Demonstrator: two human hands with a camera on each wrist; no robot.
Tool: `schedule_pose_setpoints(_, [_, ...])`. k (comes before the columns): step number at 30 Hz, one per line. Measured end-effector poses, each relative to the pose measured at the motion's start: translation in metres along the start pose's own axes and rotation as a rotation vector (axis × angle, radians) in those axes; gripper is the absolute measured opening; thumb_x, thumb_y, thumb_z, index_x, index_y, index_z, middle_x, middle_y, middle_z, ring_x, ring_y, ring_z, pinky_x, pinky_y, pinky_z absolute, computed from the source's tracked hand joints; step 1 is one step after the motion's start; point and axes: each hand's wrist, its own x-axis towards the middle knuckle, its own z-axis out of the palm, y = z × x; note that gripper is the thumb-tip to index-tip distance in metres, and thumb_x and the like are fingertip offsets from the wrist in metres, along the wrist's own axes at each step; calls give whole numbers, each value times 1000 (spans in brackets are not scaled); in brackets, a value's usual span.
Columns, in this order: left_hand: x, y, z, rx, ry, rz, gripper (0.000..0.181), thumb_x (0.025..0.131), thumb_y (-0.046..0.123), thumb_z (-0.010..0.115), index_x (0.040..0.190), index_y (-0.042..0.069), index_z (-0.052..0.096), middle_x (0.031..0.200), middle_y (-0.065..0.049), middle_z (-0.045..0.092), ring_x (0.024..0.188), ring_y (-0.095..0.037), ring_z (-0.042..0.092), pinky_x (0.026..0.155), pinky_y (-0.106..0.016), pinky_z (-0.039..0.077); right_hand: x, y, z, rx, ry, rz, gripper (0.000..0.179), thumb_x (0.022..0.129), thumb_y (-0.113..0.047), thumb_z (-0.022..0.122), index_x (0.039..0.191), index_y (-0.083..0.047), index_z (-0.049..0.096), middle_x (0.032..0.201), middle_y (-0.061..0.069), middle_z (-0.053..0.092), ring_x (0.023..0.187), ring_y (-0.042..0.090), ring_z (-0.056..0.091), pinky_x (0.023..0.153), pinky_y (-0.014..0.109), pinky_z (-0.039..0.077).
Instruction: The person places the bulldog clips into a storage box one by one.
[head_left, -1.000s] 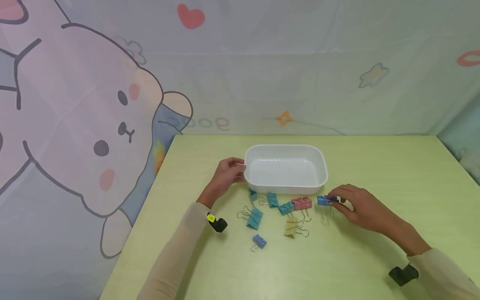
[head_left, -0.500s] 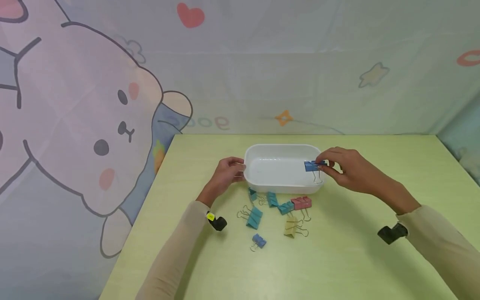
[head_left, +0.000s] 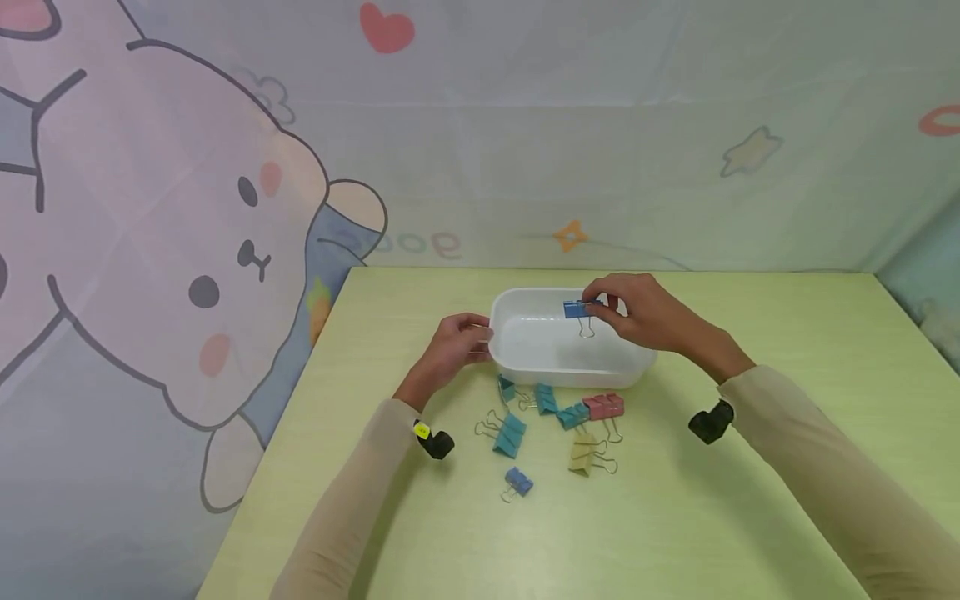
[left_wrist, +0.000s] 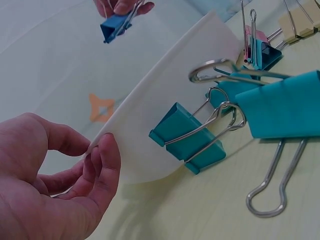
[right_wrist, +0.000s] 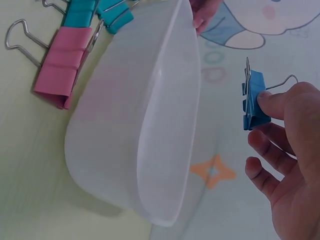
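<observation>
Over the inside of a white plastic tub [head_left: 562,377], my right hand [head_left: 647,312] pinches a blue binder clip [head_left: 574,309] between thumb and fingers. One wire handle of that clip hangs down. At the tub's left end, my left hand [head_left: 452,346] pinches the rim, as the left wrist view shows with the thumb and fingertips meeting there. Teal binder clips [left_wrist: 189,137] lie on the table along the tub's near side. Beside them rests a pink binder clip [right_wrist: 62,65]. Closer to the front are a yellow binder clip [head_left: 582,455] and a smaller blue binder clip [head_left: 518,481].
The light green table [head_left: 787,392] runs back to a hanging cloth [head_left: 525,150] printed with a cartoon animal. Several clips sit close together just in front of the tub, with wire handles sticking out. A black wrist camera [head_left: 711,422] sits on the right sleeve.
My right hand has lifted the blue binder clip from the table right of the tub, carrying it up and left over the tub. The left hand has stayed at the rim.
</observation>
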Motion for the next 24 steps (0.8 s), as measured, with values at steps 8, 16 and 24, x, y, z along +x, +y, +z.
schedule_pose_setpoints(8, [2, -1, 0, 4, 13, -5, 33, 100, 4, 60, 130, -9, 56, 112, -20, 63, 81, -22, 68, 82, -33, 62, 12, 12, 24, 28, -58, 76, 12, 102, -11, 66, 111, -7, 71, 99, 2, 71, 83, 18, 58, 72, 37, 51])
schedule_pose_setpoints(16, [4, -2, 1, -10, 11, 4, 34, 99, 2, 60, 130, -10, 55, 111, -22, 64, 79, -21, 68, 76, -28, 62, 12, 15, 37, 33, -123, 160, 37, 99, -23, 72, 130, -4, 66, 121, 12, 71, 105, 30, 64, 92, 49, 55])
schedule_pose_setpoints(24, [0, -1, 0, 17, 16, 1, 36, 101, 4, 60, 133, -11, 54, 122, -27, 61, 92, -31, 68, 81, -31, 62, -7, 4, 31, 2, -123, 156, 62, 92, -39, 79, 140, -5, 60, 136, 15, 64, 101, 33, 63, 86, 46, 56])
